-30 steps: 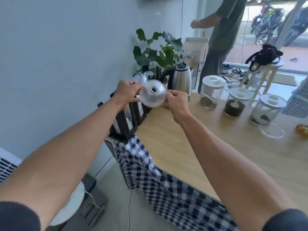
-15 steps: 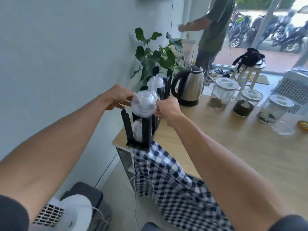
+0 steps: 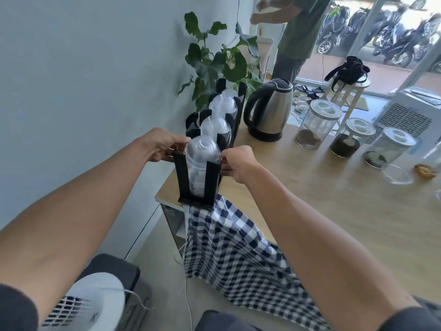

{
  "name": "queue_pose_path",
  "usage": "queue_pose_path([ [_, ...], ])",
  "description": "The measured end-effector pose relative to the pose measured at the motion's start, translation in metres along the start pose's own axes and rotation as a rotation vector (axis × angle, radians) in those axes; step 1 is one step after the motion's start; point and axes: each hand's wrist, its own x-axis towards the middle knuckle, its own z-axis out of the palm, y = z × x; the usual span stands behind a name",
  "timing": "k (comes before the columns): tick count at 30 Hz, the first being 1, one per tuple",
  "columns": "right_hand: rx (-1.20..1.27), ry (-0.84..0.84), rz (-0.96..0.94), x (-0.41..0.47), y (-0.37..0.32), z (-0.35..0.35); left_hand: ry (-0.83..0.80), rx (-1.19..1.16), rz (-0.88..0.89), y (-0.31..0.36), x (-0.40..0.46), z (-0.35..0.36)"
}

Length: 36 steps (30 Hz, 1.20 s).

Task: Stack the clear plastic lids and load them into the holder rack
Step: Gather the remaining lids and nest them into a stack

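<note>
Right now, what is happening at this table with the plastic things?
A person is loading a stack of clear dome lids into the nearest slot of a black holder rack at the corner of the wooden table. The left hand and the right hand pinch the stack from either side, with its lower part already between the posts. The slots behind hold more lids. An electric kettle stands beside the rack.

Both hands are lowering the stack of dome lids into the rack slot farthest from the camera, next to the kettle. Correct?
Not quite. The head view shows the left hand and right hand holding the dome lids at the nearest slot of the rack, away from the kettle.
</note>
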Motion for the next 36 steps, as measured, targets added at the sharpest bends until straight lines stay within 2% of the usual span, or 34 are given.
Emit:
queue_pose_path([
  [9,-0.033,0.056,0.08,0.016,0.032,0.012,-0.058,-0.066,-0.102,-0.037,0.03,0.0],
  [18,-0.164,0.159,0.083,0.029,0.049,0.01,-0.006,0.057,0.0,-0.055,0.035,0.01],
  [22,-0.172,0.135,0.057,0.021,0.043,0.005,0.002,0.118,0.012,-0.049,0.03,0.006],
  [25,-0.19,0.11,0.003,0.011,0.03,-0.002,-0.018,0.167,-0.01,-0.034,0.023,-0.003],
  [29,-0.244,0.136,-0.146,-0.005,0.007,-0.021,0.096,0.272,0.032,0.002,0.003,-0.008],
  [32,-0.316,0.13,-0.299,-0.017,-0.007,-0.04,0.222,0.364,0.166,0.028,-0.013,0.001],
  [36,-0.52,0.101,-0.458,-0.035,-0.015,-0.075,0.306,0.671,0.4,0.049,-0.04,0.045],
])
